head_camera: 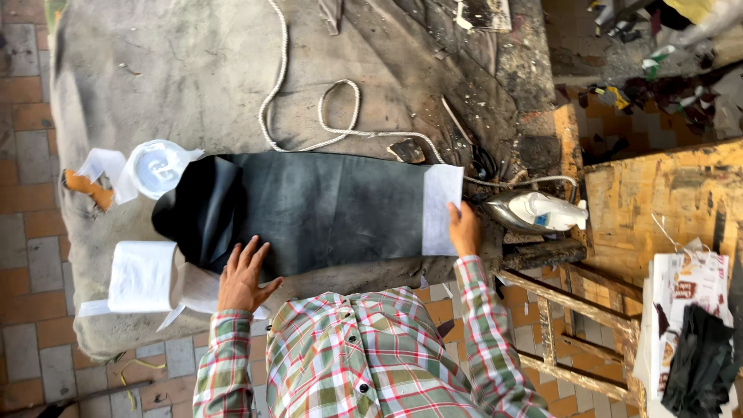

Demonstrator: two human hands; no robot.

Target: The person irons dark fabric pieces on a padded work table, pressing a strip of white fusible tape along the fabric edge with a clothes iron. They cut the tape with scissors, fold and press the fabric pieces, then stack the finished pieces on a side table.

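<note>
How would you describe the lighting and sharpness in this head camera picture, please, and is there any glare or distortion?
Head view: even, soft daylight with only faint shadows under the left hand and right hand; a dull sheen on the black sheet; bright glare on the iron and the white roll, whose detail washes out; the centre is sharp, the edges bend slightly.

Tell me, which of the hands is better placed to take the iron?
The right hand, probably. It rests on the white paper at the black sheet's end, close to the iron. The left hand lies flat at the sheet's far end.
</note>
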